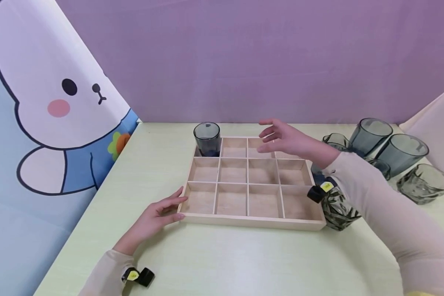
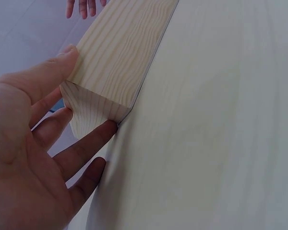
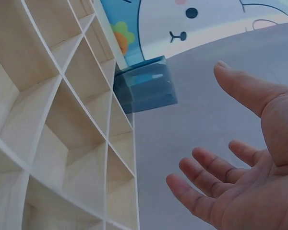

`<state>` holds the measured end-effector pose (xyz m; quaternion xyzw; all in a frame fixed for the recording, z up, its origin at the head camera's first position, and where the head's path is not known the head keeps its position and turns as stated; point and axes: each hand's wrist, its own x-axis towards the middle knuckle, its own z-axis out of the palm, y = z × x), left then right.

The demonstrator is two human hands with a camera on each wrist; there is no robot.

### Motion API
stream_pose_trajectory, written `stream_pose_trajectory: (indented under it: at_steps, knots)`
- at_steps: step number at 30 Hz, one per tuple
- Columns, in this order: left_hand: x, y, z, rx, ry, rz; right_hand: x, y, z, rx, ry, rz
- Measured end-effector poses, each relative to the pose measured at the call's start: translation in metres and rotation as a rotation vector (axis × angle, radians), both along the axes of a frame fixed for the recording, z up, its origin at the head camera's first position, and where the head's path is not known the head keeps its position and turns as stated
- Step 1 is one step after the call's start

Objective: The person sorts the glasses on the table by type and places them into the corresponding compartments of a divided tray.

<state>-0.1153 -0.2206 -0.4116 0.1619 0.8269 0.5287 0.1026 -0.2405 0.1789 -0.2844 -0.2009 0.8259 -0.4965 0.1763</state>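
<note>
A pale wooden divided tray [image 1: 251,221] lies on the table. My left hand [image 1: 153,220] holds its front left corner; in the left wrist view the thumb and fingers [image 2: 89,143] rest against both sides of that corner [image 2: 103,103]. A dark blue-grey glass tumbler [image 1: 207,139] stands upright in the back left compartment; it shows sideways in the right wrist view as a tinted glass [image 3: 146,86]. Over the back row, right of this tumbler, my right hand [image 1: 286,137] hovers with fingers spread and nothing in them.
Right of the tray are several tinted glasses: two tall tumblers [image 1: 370,133] [image 1: 401,154], a wavy-rimmed glass [image 1: 423,185] and a faceted glass [image 1: 338,211] beside the tray. The right forearm partly hides others. A purple backdrop [image 1: 244,61] stands behind the table.
</note>
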Motion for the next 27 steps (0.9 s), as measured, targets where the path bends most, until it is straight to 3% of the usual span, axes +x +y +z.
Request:
stream_pose_trajectory:
  at_steps: [17,27]
  knots:
    - [-0.001,-0.002,-0.003,0.047,0.014,-0.014,0.03,0.047,0.004,-0.099,0.101,-0.048]
    - [0.001,-0.001,-0.001,0.028,0.006,-0.004,0.037,0.086,0.006,-0.148,0.17,-0.168]
